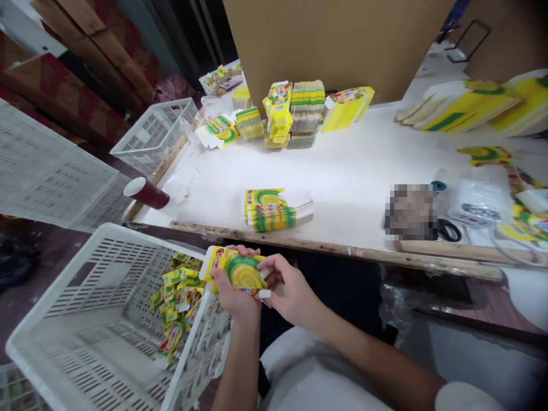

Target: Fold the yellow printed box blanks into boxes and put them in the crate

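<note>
Yellow carton: a small yellow-and-green carton (234, 270) is held in front of the table's near edge, just right of the basket's rim.
Left hand: the left hand (234, 297) is closed around the carton from below, fingers curled over its lower side.
Right hand: the right hand (287, 291) is pinched on the carton's right end, at its white flap.
Basket: a white slotted basket (68, 319) is seen at the left, with a heap of folded cartons (175, 297) piled inside.
Table: a stack of flat carton blanks (274, 209) is laid on the white table (355, 182), well apart from the scissors (447, 229).
</note>
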